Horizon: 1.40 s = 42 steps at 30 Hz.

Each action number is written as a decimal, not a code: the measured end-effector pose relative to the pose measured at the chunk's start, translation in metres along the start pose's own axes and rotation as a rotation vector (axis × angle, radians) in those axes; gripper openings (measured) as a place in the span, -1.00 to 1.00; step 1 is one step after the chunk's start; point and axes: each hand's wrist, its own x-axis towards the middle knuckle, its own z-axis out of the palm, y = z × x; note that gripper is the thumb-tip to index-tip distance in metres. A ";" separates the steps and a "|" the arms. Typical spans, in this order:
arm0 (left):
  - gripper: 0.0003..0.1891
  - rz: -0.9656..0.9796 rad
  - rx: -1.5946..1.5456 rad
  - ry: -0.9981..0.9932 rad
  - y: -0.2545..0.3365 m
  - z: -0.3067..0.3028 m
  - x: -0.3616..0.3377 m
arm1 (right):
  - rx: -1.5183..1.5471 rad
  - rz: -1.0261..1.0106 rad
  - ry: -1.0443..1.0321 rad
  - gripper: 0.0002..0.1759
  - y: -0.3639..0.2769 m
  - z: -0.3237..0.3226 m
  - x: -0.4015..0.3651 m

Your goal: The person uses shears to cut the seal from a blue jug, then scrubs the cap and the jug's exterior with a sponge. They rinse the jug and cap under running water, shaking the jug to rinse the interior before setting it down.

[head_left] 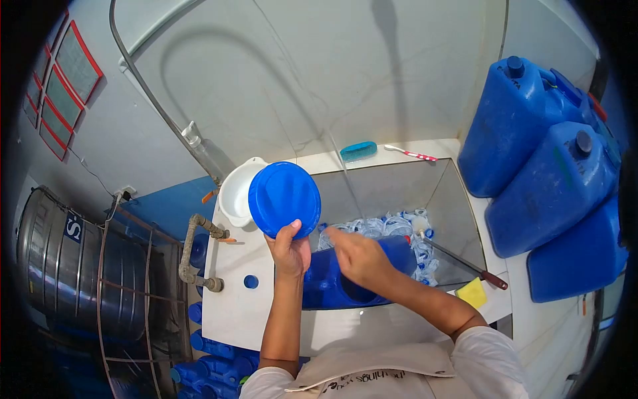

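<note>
My left hand grips the lower edge of a round, shallow blue plastic piece, a lid or a bowl, with the thumb on its face. It is held up over the left side of the sink. My right hand is just to the right of it, fingers curled and index finger towards the lid or bowl; whatever it may hold is hidden. Below the right hand a blue plastic jug lies in the sink. Behind the jug are many clear plastic pieces with blue parts. A thin water stream falls among them.
A white basin and a blue cap are on the left counter, beside a pipe. A blue brush and a toothbrush lie behind. Right are a long-handled tool, yellow sponge and large blue jugs.
</note>
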 end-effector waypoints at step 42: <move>-0.29 -0.315 -0.159 -0.073 0.038 -0.006 0.001 | -0.138 -0.043 -0.153 -0.68 0.008 -0.031 0.020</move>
